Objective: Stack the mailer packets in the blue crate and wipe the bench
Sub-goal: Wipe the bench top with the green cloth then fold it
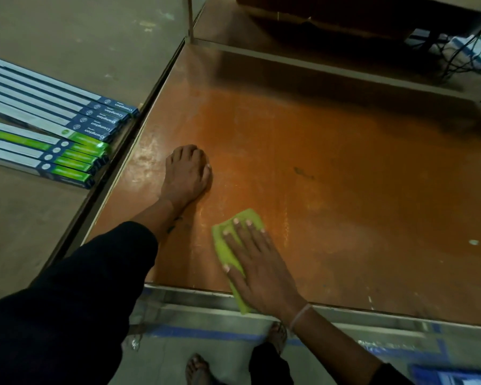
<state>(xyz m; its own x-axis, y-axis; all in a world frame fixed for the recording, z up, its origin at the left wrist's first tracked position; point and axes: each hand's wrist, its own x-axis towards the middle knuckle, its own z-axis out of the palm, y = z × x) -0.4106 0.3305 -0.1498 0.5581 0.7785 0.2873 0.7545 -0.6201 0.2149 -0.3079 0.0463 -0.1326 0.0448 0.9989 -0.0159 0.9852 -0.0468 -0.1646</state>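
Note:
The bench (331, 162) has a worn orange-brown top. My right hand (258, 265) lies flat on a yellow-green cloth (228, 251), pressing it onto the bench near the front edge; the cloth's lower end hangs over that edge. My left hand (188, 173) rests on the bench top to the left, fingers curled under, holding nothing. A blue shape (453, 376) shows at the bottom right corner; I cannot tell if it is the crate. No mailer packets are visible.
Long blue, white and green boxed tubes (53, 129) lie stacked on the floor left of the bench. A shelf upright (190, 18) and a lower shelf with dark cables (461, 51) stand at the back. My feet (197, 368) are on the floor by blue tape lines.

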